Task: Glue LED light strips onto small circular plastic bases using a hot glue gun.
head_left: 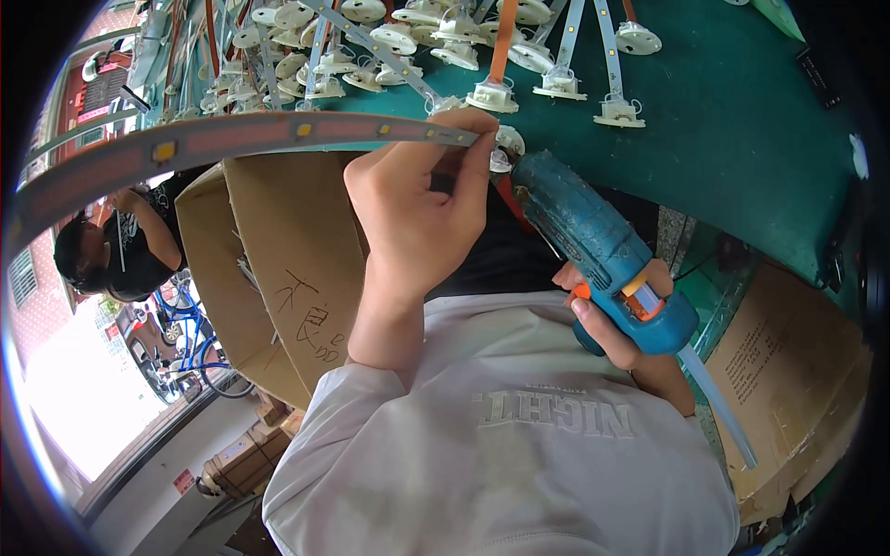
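My left hand [417, 208] is closed, pinching the end of an LED strip [269, 132] between thumb and fingers. The strip, grey with small yellow chips, arcs away to the left edge. Just past the fingertips sits a small white round fitting [508, 142], partly hidden by the hand. My right hand [612, 324] is wrapped round the handle of a blue glue gun [589, 222], its fingers near the orange trigger. The gun's front end points up and left, close beside the fitting; whether they touch I cannot tell. A translucent glue stick [721, 408] juts from the gun's rear.
Many white round fittings [394, 39] with strips attached lie across the far side of the green table [714, 120]. An open cardboard box [301, 269] stands to the left, and more cardboard [788, 371] to the right. Another person [125, 241] is at the far left.
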The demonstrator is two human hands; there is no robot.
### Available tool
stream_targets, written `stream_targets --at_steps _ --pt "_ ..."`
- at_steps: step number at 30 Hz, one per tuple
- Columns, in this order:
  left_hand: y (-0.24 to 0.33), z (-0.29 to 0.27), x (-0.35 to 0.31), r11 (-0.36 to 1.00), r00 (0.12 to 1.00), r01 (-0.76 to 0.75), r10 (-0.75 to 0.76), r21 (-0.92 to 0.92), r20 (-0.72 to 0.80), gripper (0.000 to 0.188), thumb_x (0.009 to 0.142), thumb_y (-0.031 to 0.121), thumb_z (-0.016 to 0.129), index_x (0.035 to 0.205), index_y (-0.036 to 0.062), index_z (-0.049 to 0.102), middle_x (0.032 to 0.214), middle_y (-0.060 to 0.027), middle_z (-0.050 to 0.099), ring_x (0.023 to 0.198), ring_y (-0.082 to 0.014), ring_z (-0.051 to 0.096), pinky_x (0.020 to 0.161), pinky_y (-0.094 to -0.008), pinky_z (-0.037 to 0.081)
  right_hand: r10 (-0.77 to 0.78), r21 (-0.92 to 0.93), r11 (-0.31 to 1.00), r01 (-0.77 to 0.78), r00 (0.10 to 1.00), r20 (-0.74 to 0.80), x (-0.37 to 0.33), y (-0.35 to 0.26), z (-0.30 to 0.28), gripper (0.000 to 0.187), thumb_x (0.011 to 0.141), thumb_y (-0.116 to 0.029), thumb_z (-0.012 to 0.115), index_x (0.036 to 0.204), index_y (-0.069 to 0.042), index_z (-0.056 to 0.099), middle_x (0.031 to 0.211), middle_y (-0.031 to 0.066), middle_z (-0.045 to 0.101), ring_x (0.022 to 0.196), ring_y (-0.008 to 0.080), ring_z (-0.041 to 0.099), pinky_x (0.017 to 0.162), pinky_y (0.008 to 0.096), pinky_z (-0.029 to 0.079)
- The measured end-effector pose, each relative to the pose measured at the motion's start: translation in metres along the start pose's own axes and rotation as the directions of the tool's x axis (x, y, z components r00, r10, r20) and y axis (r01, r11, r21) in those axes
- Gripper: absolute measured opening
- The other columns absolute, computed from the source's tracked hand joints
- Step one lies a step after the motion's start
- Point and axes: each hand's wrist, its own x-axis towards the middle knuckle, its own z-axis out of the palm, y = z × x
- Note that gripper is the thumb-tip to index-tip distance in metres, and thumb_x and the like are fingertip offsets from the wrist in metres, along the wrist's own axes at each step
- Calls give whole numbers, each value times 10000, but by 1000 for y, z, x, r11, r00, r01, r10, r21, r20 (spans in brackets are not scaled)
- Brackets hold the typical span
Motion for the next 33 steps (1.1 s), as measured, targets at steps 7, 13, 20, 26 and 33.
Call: stream_targets --at_steps 7,13,20,26,33 --pt "1 -64 15 965 968 159 -193 -206 -158 177 879 -34 726 1053 -16 705 935 -47 744 793 -57 670 660 -192 505 -81 21 997 81 996 41 -9 -26 -48 291 832 -133 670 1089 2 684 1078 209 689 857 284 693 727 390 571" --pt "-38 -166 77 990 954 101 -124 -97 -273 201 875 -4 743 1068 -4 689 887 -72 739 779 -77 676 620 -205 467 -123 333 912 238 935 -331 3 -22 -116 383 837 -199 544 1163 -16 459 1073 140 483 1108 310 458 809 383 458" --pt "-38 -155 88 927 967 244 -254 -286 1 269 851 29 772 1100 -26 684 847 -74 744 757 -112 709 670 -209 528 -130 283 922 264 901 -415 20 1 -111 385 814 -218 548 1144 -25 504 1043 139 521 1096 312 482 753 369 473" --pt "-25 -148 88 939 972 234 -227 -253 56 250 846 42 784 1076 -4 698 825 -52 734 758 -109 710 655 -214 527 -152 244 944 222 949 -275 11 0 -125 319 892 -182 507 1175 -35 509 1100 126 543 1150 309 493 802 372 488" --pt "-7 -114 70 945 987 163 -156 -282 49 162 842 17 776 976 -29 696 853 -92 750 803 -130 727 741 -269 579 -88 96 985 143 895 -438 1 3 -149 436 928 -228 532 1281 27 540 1212 181 630 1197 330 593 854 398 534"
